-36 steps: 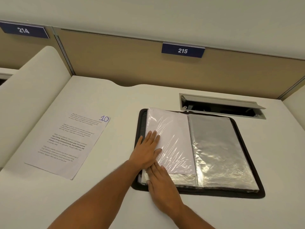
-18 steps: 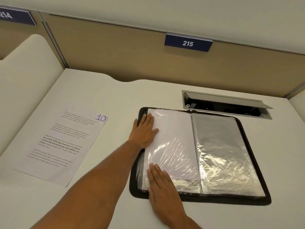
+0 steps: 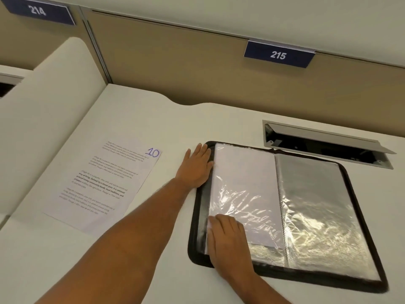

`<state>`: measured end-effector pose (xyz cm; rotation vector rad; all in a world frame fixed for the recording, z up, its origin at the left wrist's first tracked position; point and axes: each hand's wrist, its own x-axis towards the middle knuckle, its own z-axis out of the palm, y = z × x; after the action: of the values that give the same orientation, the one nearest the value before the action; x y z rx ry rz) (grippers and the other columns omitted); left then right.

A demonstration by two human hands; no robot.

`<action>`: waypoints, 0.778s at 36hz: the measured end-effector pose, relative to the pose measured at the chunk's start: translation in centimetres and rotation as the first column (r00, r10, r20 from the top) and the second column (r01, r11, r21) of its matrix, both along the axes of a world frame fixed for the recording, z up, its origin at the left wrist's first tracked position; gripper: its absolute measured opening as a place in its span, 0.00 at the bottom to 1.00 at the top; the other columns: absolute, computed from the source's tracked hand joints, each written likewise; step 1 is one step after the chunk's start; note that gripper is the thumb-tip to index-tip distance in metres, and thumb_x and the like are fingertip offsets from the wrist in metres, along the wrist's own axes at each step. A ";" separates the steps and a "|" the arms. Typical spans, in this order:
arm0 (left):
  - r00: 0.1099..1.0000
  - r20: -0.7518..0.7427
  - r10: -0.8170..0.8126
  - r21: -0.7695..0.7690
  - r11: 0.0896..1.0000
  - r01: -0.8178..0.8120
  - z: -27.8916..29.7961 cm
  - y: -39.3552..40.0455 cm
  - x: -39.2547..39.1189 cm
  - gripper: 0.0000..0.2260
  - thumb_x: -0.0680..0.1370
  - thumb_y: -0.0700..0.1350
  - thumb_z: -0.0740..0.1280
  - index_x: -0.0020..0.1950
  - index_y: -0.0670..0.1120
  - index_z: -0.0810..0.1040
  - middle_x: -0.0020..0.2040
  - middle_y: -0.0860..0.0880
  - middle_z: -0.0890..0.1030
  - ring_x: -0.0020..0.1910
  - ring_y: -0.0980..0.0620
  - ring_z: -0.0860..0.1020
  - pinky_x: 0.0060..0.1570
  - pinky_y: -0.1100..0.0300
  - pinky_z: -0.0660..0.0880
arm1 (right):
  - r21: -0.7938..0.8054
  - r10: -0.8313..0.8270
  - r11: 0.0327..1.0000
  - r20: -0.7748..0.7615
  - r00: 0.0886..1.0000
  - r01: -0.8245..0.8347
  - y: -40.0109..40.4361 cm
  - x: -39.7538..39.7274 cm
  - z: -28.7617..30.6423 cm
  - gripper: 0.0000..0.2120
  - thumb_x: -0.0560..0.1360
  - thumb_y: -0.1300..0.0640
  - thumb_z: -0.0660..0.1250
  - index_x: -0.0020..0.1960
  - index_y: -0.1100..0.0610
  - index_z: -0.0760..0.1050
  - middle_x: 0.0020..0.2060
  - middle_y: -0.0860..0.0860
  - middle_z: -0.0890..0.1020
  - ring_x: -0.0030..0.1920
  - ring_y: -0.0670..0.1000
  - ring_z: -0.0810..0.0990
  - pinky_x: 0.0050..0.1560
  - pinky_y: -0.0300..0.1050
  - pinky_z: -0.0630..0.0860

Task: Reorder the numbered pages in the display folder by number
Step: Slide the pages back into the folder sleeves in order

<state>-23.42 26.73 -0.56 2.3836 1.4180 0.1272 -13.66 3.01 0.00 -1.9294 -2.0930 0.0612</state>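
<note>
A black display folder [image 3: 359,207] lies open on the white desk. Its left side shows a white page in a clear sleeve [image 3: 245,185]; the right side shows empty shiny sleeves [image 3: 317,211]. My left hand [image 3: 196,166] rests flat with fingers spread on the folder's upper left edge. My right hand [image 3: 228,242] presses on the lower left corner of the sleeved page, its fingertips at the sleeve's outer edge. A loose printed page marked 10 [image 3: 105,183] lies flat on the desk to the left of the folder.
An open cable tray slot [image 3: 324,143] is set into the desk behind the folder. A tan partition with labels 214 [image 3: 37,10] and 215 [image 3: 278,55] stands at the back. A white side divider [image 3: 43,119] rises on the left.
My left hand has slid up and left, from the sleeved page to the folder's upper left edge. My right hand has stayed at the lower left corner.
</note>
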 end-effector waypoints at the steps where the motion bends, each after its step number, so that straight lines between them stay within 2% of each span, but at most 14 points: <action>1: 1.000 0.022 0.008 0.006 1.000 -0.008 0.1 0.1 -0.9 0.25 0.87 0.53 0.47 0.82 0.44 0.54 0.83 0.47 0.51 0.82 0.49 0.46 0.80 0.46 0.47 | -0.002 -0.003 1.000 0.002 1.000 0.003 0.9 -0.3 0.1 0.23 0.85 0.50 0.48 0.59 0.56 0.80 0.53 0.52 0.83 0.52 0.54 0.82 0.54 0.49 0.79; 6: 0.991 0.057 0.121 0.019 0.992 -0.123 0.1 1.5 -6.2 0.24 0.87 0.52 0.48 0.83 0.45 0.54 0.83 0.47 0.51 0.82 0.50 0.47 0.80 0.49 0.45 | -0.014 -0.027 1.000 -0.027 0.999 0.027 6.1 -2.5 0.7 0.14 0.82 0.49 0.59 0.60 0.54 0.78 0.54 0.51 0.82 0.52 0.52 0.80 0.52 0.47 0.79; 9: 0.975 0.052 0.214 0.039 0.975 -0.216 0.5 2.5 -9.6 0.23 0.87 0.50 0.49 0.82 0.45 0.57 0.83 0.47 0.52 0.82 0.50 0.48 0.80 0.48 0.45 | -0.053 0.004 0.999 -0.024 1.000 -0.005 9.4 -4.1 1.0 0.13 0.80 0.50 0.67 0.61 0.55 0.78 0.55 0.52 0.81 0.53 0.53 0.80 0.53 0.48 0.80; 14: 0.926 0.060 0.374 0.053 0.925 -0.377 1.2 4.6 -15.8 0.25 0.83 0.41 0.58 0.80 0.43 0.60 0.83 0.44 0.55 0.82 0.48 0.48 0.80 0.46 0.46 | -0.172 0.051 0.984 -0.002 0.999 -0.050 14.9 -6.8 2.1 0.17 0.79 0.48 0.68 0.63 0.57 0.76 0.54 0.53 0.79 0.52 0.55 0.78 0.48 0.50 0.77; 18: 0.864 0.077 0.497 0.032 0.865 -0.501 1.5 6.0 -20.0 0.29 0.78 0.37 0.60 0.80 0.42 0.60 0.82 0.43 0.54 0.82 0.47 0.48 0.80 0.44 0.46 | -0.331 0.031 0.941 -0.133 0.991 -0.074 18.9 -9.1 3.0 0.22 0.82 0.47 0.63 0.71 0.58 0.69 0.64 0.54 0.74 0.62 0.57 0.73 0.60 0.52 0.71; 23: 0.824 0.058 0.563 -0.025 0.826 -0.563 1.6 7.3 -24.0 0.31 0.77 0.40 0.62 0.80 0.42 0.59 0.83 0.43 0.53 0.82 0.46 0.50 0.79 0.44 0.51 | -0.413 -0.053 0.909 -0.241 0.969 -0.053 23.2 -11.2 3.5 0.28 0.80 0.45 0.67 0.74 0.57 0.65 0.69 0.55 0.71 0.68 0.58 0.69 0.64 0.53 0.69; 28: 0.830 0.002 0.558 -0.055 0.829 -0.557 0.9 8.1 -25.6 0.28 0.82 0.48 0.63 0.80 0.43 0.60 0.81 0.45 0.59 0.80 0.46 0.57 0.75 0.42 0.58 | -0.413 -0.065 0.910 -0.184 0.981 -0.017 25.7 -12.9 2.9 0.25 0.78 0.44 0.70 0.67 0.57 0.68 0.64 0.55 0.71 0.64 0.57 0.69 0.59 0.52 0.71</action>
<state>-48.98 34.80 0.30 1.8457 2.0432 0.2544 -26.53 28.67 2.94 -2.0727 -2.0436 0.7146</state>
